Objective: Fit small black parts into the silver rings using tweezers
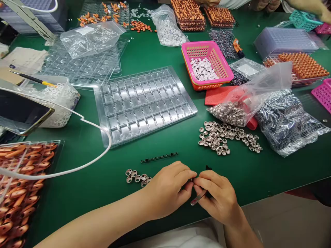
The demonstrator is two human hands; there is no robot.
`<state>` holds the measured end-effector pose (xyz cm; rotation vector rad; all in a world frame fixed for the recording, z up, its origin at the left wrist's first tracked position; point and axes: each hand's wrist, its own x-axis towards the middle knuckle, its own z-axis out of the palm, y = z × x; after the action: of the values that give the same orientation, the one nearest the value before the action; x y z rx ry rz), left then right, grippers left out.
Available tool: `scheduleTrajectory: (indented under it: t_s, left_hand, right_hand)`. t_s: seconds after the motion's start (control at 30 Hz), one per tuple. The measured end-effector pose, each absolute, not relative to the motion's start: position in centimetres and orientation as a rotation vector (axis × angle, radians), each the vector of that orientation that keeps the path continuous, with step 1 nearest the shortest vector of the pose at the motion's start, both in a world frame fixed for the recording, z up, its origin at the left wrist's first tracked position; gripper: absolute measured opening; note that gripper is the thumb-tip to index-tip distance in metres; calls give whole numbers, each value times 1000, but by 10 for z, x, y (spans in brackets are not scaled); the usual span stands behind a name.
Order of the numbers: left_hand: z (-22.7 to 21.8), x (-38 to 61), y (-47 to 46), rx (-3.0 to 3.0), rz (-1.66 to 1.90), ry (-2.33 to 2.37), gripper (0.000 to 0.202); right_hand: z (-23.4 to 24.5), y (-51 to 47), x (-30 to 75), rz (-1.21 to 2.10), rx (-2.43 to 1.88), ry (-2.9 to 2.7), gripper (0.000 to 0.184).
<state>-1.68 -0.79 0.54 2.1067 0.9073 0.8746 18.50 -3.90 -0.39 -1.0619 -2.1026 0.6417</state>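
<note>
Near the table's front edge my left hand (172,187) and my right hand (218,193) meet, fingertips touching. The left thumb and fingers pinch something small and dark, mostly hidden by the fingers. My right hand is closed around a slim metal tool (198,198), whose flat silver end sticks out below the fingers. A small black piece (208,167) shows just behind the right fingers; whether it belongs to the tool I cannot tell. Small silver metal cups (138,178) lie left of my left hand. Behind them rests a thin black plastic strip (159,157).
A clear compartment tray (147,103) lies mid-table. More silver cups (219,137) are scattered to its right, before a bag of cups (230,112). A pink basket (207,82) holds white pieces. At left are a phone (23,110), white cable (93,160) and orange parts (20,193).
</note>
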Motion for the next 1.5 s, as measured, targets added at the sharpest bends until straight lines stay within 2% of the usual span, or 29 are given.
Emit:
scheduleTrajectory:
  t_s: [0.47, 0.73, 0.93, 1.17, 1.5]
  left_hand:
    - [9, -17, -6, 1977, 806, 925, 18]
    - [5, -15, -7, 2111, 846, 954, 23]
    - [7, 0, -9, 2438, 572, 1008, 23]
    - [20, 20, 1, 2966, 80, 699, 12]
    - [27, 23, 1, 3088, -61, 678, 14]
  right_hand:
    - [0, -39, 188, 667, -1151, -1961, 36]
    - [-5, -41, 188, 544, -1163, -1885, 41]
    - [-5, -44, 188, 485, -1334, -1592, 28]
    - [-4, -45, 189, 479, -1349, -1482, 20]
    - [-2, -44, 191, 523, -1345, -1431, 15]
